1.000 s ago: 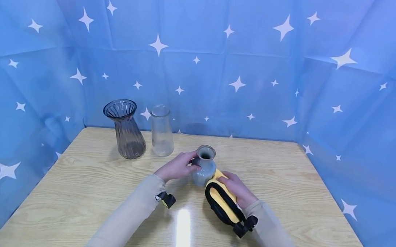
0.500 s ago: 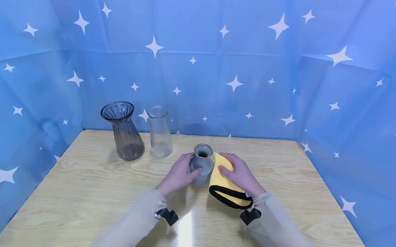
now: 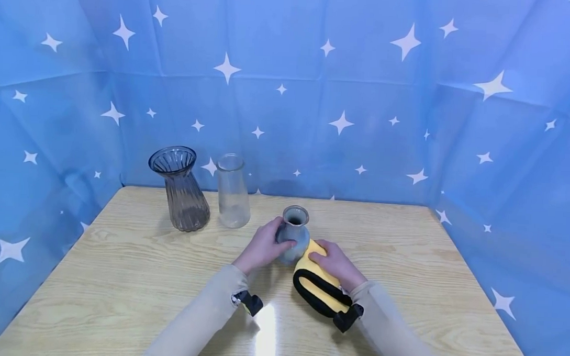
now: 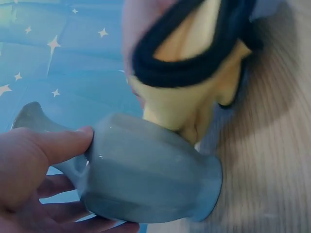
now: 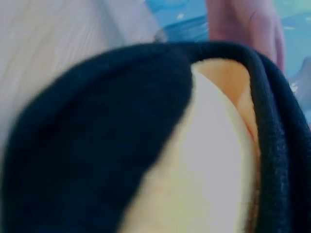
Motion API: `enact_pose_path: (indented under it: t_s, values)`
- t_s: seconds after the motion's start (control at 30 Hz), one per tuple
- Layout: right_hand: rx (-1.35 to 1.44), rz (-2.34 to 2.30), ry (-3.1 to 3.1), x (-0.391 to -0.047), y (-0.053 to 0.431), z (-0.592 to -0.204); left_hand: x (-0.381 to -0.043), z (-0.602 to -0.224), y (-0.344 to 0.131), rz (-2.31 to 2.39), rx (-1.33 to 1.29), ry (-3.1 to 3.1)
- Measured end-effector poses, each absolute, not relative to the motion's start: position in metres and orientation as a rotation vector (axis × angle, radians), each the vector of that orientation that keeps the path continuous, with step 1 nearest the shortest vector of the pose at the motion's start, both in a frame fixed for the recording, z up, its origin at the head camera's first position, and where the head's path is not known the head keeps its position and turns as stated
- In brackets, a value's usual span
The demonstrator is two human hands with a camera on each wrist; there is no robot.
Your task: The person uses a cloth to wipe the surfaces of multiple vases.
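A small grey-blue glazed vase (image 3: 303,237) with a flared, brown-rimmed neck stands near the table's middle. My left hand (image 3: 262,246) grips it at the neck and shoulder; in the left wrist view the thumb lies across the vase (image 4: 146,170) with fingers round the other side. A folded yellow cloth (image 3: 310,261) with a thick black border is held in my right hand (image 3: 335,263), thumb on top. The cloth's far end lies against the vase's right side. In the right wrist view the folded cloth (image 5: 209,160) fills most of the picture and hides the right fingers.
At the back left stand a dark ribbed glass vase (image 3: 186,201) with a wide mouth and a clear glass vase (image 3: 234,202). The pale wooden table (image 3: 121,277) is enclosed by a blue star-patterned curtain (image 3: 287,110).
My right hand with the cloth went away from me along the vase's right side, then came back nearer me. The left hand keeps hold of the vase, which has barely shifted.
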State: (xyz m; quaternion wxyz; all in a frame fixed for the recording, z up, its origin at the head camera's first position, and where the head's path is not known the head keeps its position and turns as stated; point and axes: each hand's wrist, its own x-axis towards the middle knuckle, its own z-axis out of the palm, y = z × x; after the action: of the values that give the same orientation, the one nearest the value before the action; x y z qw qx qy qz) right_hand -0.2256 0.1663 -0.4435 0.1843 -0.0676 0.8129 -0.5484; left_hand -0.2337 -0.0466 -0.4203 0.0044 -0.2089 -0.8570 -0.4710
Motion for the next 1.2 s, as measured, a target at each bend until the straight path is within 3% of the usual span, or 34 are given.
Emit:
enact_pose_path:
  t_s: [0.2, 0.6, 0.73, 1.0, 1.2]
  values:
    - [-0.105, -1.527, 2.535, -0.218, 0.157, -0.431, -0.236, -0.417, -0.047, -1.469, -0.654, -2.727]
    - [-0.466, -1.077, 3.054, -0.207, 0.139, -0.397, -0.236, -0.416, -0.048, -1.453, -0.651, -2.744]
    - [-0.385, -1.323, 2.834, -0.214, 0.142, -0.392, -0.236, -0.415, -0.048, -1.416, -0.661, -2.744]
    - [0.045, -2.032, 2.066, -0.223, 0.153, -0.383, -0.237, -0.415, -0.048, -1.392, -0.691, -2.732]
    - [0.022, -2.103, 2.059, -0.227, 0.156, -0.388, -0.239, -0.416, -0.049, -1.395, -0.710, -2.752]
